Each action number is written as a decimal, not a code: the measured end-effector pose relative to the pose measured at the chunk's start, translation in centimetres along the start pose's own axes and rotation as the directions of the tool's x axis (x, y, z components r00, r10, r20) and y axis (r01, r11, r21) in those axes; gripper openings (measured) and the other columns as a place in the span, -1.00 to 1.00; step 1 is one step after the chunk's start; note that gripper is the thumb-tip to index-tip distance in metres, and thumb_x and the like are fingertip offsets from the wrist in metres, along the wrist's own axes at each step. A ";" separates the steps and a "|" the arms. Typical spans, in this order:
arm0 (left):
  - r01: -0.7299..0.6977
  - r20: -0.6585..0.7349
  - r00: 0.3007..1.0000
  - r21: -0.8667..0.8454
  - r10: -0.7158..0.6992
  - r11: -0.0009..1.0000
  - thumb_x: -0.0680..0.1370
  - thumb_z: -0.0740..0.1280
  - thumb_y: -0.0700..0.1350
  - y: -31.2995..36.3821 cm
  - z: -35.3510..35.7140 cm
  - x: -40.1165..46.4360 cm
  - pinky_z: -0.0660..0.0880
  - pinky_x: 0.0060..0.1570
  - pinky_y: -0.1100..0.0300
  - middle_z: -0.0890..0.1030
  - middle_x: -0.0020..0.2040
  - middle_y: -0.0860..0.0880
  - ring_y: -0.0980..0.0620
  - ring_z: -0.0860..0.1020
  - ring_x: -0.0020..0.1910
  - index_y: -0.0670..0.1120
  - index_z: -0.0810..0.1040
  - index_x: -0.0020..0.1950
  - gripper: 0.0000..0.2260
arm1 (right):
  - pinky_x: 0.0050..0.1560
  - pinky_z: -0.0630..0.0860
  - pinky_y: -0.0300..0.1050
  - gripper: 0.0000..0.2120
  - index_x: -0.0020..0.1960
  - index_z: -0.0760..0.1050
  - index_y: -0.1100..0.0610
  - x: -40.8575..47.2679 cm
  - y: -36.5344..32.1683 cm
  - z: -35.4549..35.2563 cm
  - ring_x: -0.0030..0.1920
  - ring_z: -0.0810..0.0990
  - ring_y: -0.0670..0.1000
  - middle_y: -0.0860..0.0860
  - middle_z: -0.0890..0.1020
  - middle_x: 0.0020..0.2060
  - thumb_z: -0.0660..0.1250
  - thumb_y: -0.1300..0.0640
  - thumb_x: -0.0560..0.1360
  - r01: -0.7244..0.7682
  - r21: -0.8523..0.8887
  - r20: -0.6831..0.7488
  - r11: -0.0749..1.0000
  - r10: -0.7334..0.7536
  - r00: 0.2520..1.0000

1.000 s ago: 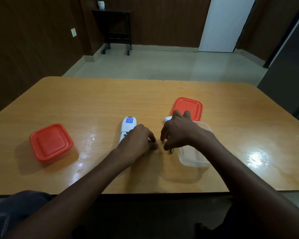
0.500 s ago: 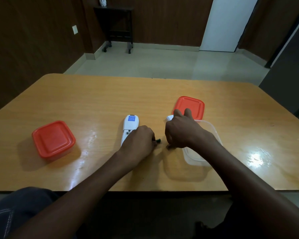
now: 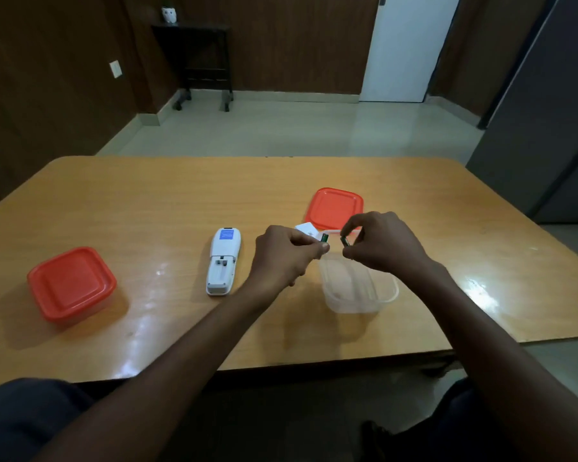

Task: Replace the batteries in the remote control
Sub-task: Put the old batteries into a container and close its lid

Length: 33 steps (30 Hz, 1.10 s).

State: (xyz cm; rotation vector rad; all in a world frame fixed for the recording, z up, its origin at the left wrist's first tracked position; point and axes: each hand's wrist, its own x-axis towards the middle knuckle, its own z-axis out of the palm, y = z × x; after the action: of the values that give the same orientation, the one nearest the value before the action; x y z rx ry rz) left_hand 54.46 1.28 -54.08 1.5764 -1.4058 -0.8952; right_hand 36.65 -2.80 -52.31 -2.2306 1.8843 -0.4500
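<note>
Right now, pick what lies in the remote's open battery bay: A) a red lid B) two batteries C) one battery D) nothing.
D: the bay of the remote shows bare slots, while the left hand and the right hand each pinch a battery above the clear container.

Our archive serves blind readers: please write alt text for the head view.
Each hand, left hand and right hand, pinches a small battery above a clear container. A white remote lies on the wooden table, battery bay open and empty.
</note>
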 end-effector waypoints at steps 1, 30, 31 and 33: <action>-0.021 0.002 1.000 0.063 0.021 0.998 0.42 0.54 0.00 0.4 1.0 0.1 0.43 -0.42 0.27 0.73 -0.22 -0.02 0.17 0.51 -0.46 -0.02 0.75 -0.07 -0.85 | -0.18 0.61 -0.06 -0.74 -0.01 0.64 -0.09 -0.2 0.7 0.0 -0.12 0.65 0.05 0.01 0.71 -0.17 0.47 0.07 0.30 -0.019 -0.041 0.033 0.999 0.021 0.999; 0.198 0.006 0.978 0.291 -0.208 0.936 0.43 0.25 -0.15 1.2 3.7 13.4 0.44 0.01 0.11 0.59 -0.07 -0.08 -0.17 0.50 0.08 -0.06 0.57 -0.13 -0.88 | -0.26 0.42 -0.06 -0.73 -0.05 0.58 0.35 7.4 5.9 1.6 -0.26 0.44 0.10 0.17 0.60 -0.16 0.19 0.20 0.47 -0.403 0.487 0.150 0.775 0.381 0.912; 0.215 0.001 0.974 0.307 -0.227 0.927 0.42 0.22 -0.19 1.0 3.9 14.2 0.40 -0.09 0.09 0.54 -0.16 -0.10 -0.17 0.48 0.00 -0.07 0.47 -0.24 -0.93 | -0.26 0.40 -0.08 -0.76 -0.08 0.56 0.32 7.7 6.0 1.6 -0.26 0.43 0.10 0.15 0.57 -0.16 0.18 0.20 0.46 -0.427 0.500 0.172 0.753 0.397 0.902; 0.235 -0.008 0.970 0.274 -0.242 0.933 0.44 0.23 -0.26 1.2 4.1 15.1 0.36 -0.16 0.08 0.48 -0.21 -0.09 -0.15 0.44 -0.09 -0.05 0.36 -0.31 -0.83 | -0.31 0.39 -0.12 -0.72 -0.03 0.58 0.34 8.3 6.0 1.6 -0.25 0.45 0.09 0.16 0.61 -0.13 0.16 0.21 0.45 -0.459 0.551 0.207 0.696 0.419 0.884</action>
State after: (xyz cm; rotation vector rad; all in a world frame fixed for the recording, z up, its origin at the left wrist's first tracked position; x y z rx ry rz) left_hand 52.08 -14.21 -54.46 1.9849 -1.4233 -0.8918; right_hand 32.86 -12.14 -54.96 -1.3225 1.8278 -0.7381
